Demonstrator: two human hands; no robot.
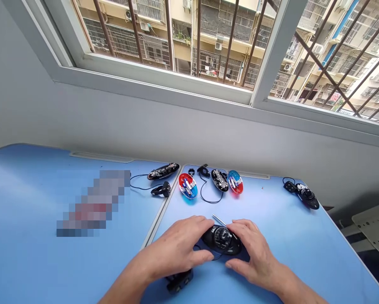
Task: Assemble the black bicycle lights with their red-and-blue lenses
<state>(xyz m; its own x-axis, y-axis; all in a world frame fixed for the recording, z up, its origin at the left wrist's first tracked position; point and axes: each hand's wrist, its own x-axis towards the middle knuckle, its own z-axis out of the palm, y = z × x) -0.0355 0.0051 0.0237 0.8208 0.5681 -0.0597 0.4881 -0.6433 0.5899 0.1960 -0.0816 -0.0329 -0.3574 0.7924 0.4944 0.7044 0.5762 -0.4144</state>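
Observation:
A black oval bike light (221, 240) lies on the blue table with its round mount facing up. My left hand (188, 245) is curved round its left end, fingertips at the far edge and thumb at the near side. At the right end, my right hand (253, 253) has its fingers against the light, with the thumb on the near side. A thin metal rod (219, 219) lies just beyond the light, between my fingertips. Below my left wrist sits a black control unit (180, 281), partly covered; a thin cable shows near the light.
Along the table's back lie black oval lights (163, 171), red-and-blue lights (188, 186), and cabled black clamps (204, 170). Another black light (307, 196) is at the right edge. A blurred-out object (94, 202) lies left. A seam (158, 219) divides the tables below a barred window.

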